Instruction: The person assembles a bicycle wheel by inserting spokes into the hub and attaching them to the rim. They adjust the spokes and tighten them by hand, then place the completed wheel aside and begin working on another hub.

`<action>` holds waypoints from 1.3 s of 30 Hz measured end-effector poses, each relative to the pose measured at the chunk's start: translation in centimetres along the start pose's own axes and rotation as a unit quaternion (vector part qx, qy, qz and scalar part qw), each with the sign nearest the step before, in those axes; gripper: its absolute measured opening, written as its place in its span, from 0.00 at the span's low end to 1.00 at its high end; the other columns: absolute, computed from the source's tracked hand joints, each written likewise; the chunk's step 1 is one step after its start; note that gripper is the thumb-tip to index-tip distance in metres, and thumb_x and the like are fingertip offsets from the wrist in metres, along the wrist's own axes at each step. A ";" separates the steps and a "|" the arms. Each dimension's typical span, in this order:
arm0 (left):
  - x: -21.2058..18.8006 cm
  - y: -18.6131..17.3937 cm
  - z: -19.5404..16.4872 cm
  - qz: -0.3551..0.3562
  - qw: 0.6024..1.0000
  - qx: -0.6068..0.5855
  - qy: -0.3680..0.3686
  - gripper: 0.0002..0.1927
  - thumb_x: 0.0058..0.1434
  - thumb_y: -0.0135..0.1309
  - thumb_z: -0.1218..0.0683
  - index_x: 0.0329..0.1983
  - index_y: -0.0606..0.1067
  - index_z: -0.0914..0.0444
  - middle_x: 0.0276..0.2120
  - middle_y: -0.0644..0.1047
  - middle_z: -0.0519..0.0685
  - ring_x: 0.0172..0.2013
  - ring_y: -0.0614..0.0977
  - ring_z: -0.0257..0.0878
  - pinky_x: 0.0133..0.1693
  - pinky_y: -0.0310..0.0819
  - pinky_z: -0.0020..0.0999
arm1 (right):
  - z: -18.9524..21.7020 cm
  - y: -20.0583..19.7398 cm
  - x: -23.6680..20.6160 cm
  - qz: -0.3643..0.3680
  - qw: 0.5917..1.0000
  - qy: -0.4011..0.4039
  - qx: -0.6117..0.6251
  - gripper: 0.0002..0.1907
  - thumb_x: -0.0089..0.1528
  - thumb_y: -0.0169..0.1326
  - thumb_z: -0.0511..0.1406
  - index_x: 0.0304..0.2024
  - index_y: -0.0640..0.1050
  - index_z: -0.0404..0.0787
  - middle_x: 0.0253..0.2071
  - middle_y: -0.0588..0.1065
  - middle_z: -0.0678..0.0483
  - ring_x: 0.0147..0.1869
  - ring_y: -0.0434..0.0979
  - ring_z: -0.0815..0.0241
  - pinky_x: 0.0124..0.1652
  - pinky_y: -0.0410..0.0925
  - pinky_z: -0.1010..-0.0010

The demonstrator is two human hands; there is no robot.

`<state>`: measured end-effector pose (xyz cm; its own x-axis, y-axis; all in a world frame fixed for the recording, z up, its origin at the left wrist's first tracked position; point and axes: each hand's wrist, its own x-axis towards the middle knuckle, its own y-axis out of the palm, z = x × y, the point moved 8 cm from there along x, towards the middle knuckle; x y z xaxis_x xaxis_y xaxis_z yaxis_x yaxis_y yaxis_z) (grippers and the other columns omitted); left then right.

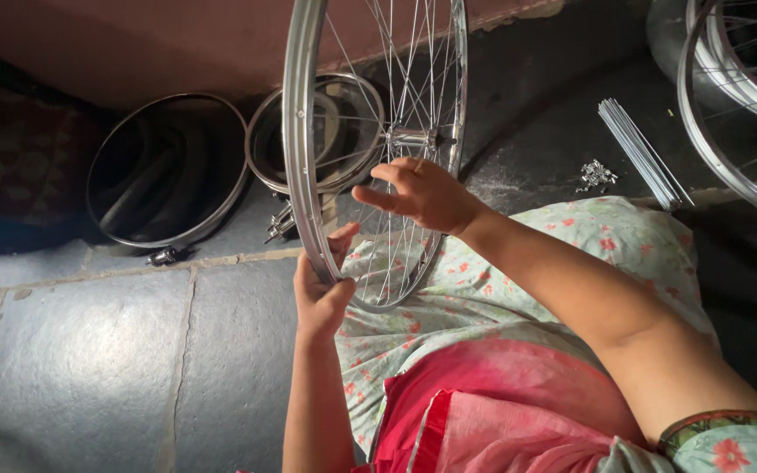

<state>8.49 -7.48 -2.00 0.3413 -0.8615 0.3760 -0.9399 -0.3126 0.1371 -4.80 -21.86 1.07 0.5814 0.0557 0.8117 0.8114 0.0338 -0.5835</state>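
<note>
A silver bicycle wheel rim (295,131) with thin spokes and a hub (413,138) stands upright over my lap. My left hand (321,285) grips the rim's lower left edge, thumb over the metal. My right hand (418,193) reaches into the spokes just below the hub, fingers spread and touching the spokes. Whether it pinches anything small I cannot tell. My lap is covered by floral green cloth (501,280) and a pink garment.
Two round metal hoops (168,171) lean against a reddish wall on the stone floor at left. A bundle of loose spokes (641,153) and a small pile of nipples (596,175) lie at right. More spoked wheels (738,96) are stacked at top right.
</note>
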 end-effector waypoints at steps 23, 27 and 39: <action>0.0 -1.3 -0.3 -0.003 1.000 0.003 0.017 0.33 0.44 0.41 0.74 0.56 0.66 0.69 0.61 0.73 0.64 0.71 0.69 0.56 0.75 0.54 0.57 | -13.9 -1.6 -4.0 -0.296 0.898 0.285 0.156 0.30 0.75 0.45 0.23 0.77 0.53 0.39 0.48 0.79 0.51 0.46 0.83 0.64 0.46 0.78 0.76; 0.2 -1.3 0.0 -0.008 1.000 0.012 0.009 0.33 0.43 0.41 0.74 0.56 0.66 0.69 0.62 0.73 0.63 0.71 0.69 0.57 0.74 0.54 0.57 | -23.9 -0.9 -7.4 -0.360 0.814 0.386 0.243 0.36 0.70 0.51 0.24 0.75 0.49 0.39 0.46 0.79 0.51 0.39 0.83 0.64 0.39 0.79 0.75; 0.0 -1.4 0.0 0.003 1.000 -0.004 0.017 0.33 0.42 0.41 0.75 0.55 0.66 0.68 0.62 0.72 0.63 0.71 0.68 0.56 0.75 0.52 0.58 | -18.8 2.0 -6.8 -0.152 0.917 0.366 0.051 0.07 0.66 0.63 0.33 0.46 0.81 0.42 0.39 0.83 0.52 0.41 0.84 0.60 0.41 0.75 0.69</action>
<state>9.80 -7.04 -2.19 0.3357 -0.8490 0.4080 -0.9419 -0.3044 0.1416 -5.97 -40.92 -5.12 0.2434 -0.6543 0.7160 0.9547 0.0312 -0.2960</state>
